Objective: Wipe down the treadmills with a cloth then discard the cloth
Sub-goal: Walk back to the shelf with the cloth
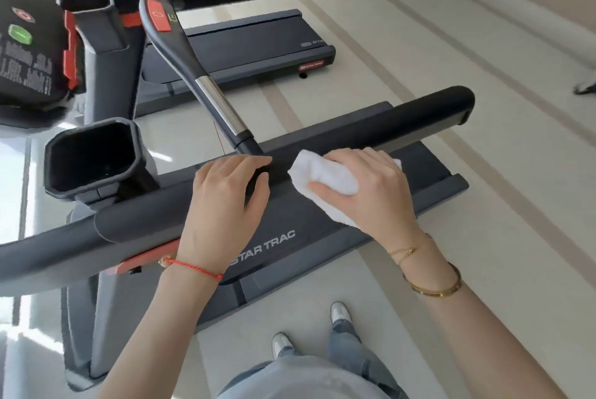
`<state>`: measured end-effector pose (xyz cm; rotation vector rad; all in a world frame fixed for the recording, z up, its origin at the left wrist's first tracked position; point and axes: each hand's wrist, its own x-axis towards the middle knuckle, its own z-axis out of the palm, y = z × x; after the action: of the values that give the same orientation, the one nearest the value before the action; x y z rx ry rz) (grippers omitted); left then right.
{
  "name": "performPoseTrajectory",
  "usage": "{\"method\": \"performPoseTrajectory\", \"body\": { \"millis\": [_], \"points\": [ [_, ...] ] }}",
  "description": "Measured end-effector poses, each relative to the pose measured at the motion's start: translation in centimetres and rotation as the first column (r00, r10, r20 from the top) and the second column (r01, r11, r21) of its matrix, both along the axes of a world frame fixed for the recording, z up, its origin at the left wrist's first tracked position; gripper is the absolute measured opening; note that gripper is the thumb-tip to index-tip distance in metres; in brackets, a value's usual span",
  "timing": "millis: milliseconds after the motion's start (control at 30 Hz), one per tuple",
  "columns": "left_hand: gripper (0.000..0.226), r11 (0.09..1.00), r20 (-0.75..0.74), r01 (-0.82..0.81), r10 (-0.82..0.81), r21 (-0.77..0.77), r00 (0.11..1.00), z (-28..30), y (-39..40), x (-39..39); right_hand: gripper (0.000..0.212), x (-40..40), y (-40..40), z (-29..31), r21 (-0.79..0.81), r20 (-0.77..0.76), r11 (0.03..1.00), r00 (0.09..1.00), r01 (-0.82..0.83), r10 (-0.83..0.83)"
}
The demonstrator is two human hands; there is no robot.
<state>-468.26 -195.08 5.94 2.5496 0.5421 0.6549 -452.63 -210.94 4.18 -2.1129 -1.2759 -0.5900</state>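
Cloth [325,177] white, soft terry; handrail [371,127] matt black, perhaps foam; grip bar [221,106] polished metal.

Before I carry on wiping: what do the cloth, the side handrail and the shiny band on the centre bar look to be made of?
Cloth: white terry-like fabric, soft folds, fuzzy edge.
Side handrail: matte black, probably foam or rubber padding; dull, no glare.
Shiny band: polished metal, apparently steel or chrome, with bright reflections.
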Motion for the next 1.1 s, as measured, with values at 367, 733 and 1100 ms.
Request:
{"method": "performPoseTrajectory", "body": {
  "millis": [367, 733, 1100],
  "points": [
    [0.022, 0.930, -0.048, 0.364, -0.366, -0.042, 0.929, -3.7, -10.7, 7.2, 0.036, -0.7, -16.7, -3.5, -0.113, -0.192, 0.877, 0.855, 0.468, -0.481],
    [0.023, 0.825, -0.062, 0.547, -0.559, -0.141, 0.827, -5.4, -23.5, 17.8, 0.033, 3.8, -31.7, -5.0, -0.210, -0.262, 0.647, 0.596, 0.733, -0.759],
    [0.024, 0.774, -0.088, 0.608, -0.627, -0.175, 0.774, -6.2, -32.5, 28.3, 0.036, 11.8, -40.8, -6.7, -0.186, -0.257, 0.576, 0.526, 0.796, -0.810]
  ]
}}
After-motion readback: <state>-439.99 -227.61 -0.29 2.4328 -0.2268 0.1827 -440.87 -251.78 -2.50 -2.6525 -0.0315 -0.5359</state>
